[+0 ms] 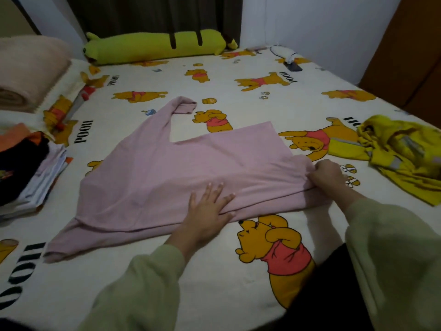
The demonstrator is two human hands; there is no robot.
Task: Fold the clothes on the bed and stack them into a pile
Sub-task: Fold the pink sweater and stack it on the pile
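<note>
A pink long-sleeved top (152, 173) lies spread on the bed (238, 271), one sleeve reaching toward the far side and another trailing to the near left. Its right part is folded over in layers. My left hand (210, 211) presses flat on the near edge of the fold, fingers straight. My right hand (328, 175) grips the bunched fabric at the top's right end. A stack of folded clothes (26, 168) sits at the left edge. A crumpled yellow garment (401, 154) lies at the right.
A long green plush bolster (152, 47) lies along the far side by the curtain. A rolled beige blanket (28, 70) sits at the far left. A phone with a white charger (291, 62) rests at the far right corner near the wall.
</note>
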